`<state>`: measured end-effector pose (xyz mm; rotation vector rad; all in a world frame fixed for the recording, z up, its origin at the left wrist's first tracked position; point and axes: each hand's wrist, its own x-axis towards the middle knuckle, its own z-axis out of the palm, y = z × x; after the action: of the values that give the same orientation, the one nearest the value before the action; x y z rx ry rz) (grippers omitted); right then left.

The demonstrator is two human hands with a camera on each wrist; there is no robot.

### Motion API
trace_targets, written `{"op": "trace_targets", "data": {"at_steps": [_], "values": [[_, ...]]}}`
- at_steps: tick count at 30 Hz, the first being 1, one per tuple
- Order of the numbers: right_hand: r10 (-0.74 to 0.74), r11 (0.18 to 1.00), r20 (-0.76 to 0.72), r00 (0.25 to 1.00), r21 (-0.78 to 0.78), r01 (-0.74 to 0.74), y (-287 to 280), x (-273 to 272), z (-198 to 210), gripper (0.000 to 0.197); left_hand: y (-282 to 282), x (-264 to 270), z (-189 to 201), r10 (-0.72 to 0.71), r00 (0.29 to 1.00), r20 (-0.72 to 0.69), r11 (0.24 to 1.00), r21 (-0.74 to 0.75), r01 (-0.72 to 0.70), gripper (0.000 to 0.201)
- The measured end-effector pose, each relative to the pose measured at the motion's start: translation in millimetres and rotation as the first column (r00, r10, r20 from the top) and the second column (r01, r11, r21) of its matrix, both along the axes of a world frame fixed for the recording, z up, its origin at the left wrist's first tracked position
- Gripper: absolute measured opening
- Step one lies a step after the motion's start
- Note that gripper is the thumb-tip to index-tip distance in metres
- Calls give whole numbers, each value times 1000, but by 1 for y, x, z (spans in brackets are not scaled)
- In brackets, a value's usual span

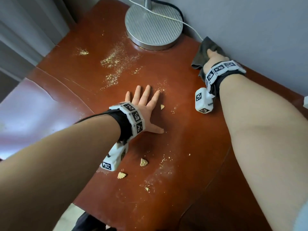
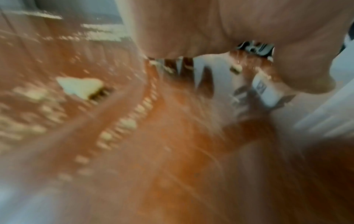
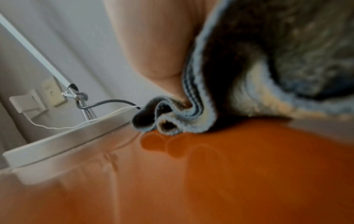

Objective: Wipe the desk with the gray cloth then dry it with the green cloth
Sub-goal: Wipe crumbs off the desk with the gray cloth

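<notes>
Pressing down on a crumpled dark gray cloth [image 1: 204,50] at the far right corner of the reddish-brown wooden desk [image 1: 191,147], the right hand [image 1: 214,59] rests on top of the fabric close to the gray wall [image 1: 250,22]; its fingers are hidden from the head camera, so I cannot tell whether they curl round the cloth, though the right wrist view shows the cloth [image 3: 239,83] bunched in folds under the hand and touching the desktop [image 3: 210,174]. The left hand [image 1: 145,104] lies flat on the middle of the desk, palm down, fingers straight and spread, holding nothing. Pale yellow crumbs and powder [image 1: 113,59] are scattered across the far left part of the desktop, and several larger cracker pieces [image 1: 143,162] lie toward the near edge, just right of the left wrist. A round ribbed silver lamp base [image 1: 154,25] stands at the far edge, with a thin white cable [image 1: 188,25] running across it toward the cloth. The green cloth is out of view.
</notes>
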<state>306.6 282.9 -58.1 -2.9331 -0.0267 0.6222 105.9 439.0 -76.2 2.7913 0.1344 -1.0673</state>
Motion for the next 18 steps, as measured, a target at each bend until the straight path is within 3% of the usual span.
{"op": "trace_targets", "data": {"at_steps": [2, 6, 8, 10, 14, 16, 18], "values": [[71, 997, 13, 997, -30, -71, 13, 6, 2, 59, 23, -1, 5, 56, 998, 21, 998, -9, -56, 113], [157, 988, -51, 986, 24, -156, 38, 5, 7, 54, 73, -3, 11, 191, 982, 4, 976, 107, -190, 97], [272, 962, -74, 960, 16, -271, 47, -11, 3, 61, 85, -8, 8, 220, 975, 0, 969, 116, -219, 94], [404, 914, -94, 910, 69, -399, 46, -31, -2, 61, 88, -13, 3, 210, 978, 11, 970, 122, -209, 93], [671, 740, -101, 735, 167, -652, 27, -58, -3, 60, 89, -14, -2, 183, 983, -1, 972, 146, -181, 93], [582, 789, -28, 812, 261, -556, 23, -42, 1, 56, 90, -12, -2, 177, 984, -13, 973, 152, -173, 94], [332, 878, 79, 940, 340, -338, 17, -15, -2, 54, 91, -12, -4, 173, 985, -13, 974, 154, -169, 94]]}}
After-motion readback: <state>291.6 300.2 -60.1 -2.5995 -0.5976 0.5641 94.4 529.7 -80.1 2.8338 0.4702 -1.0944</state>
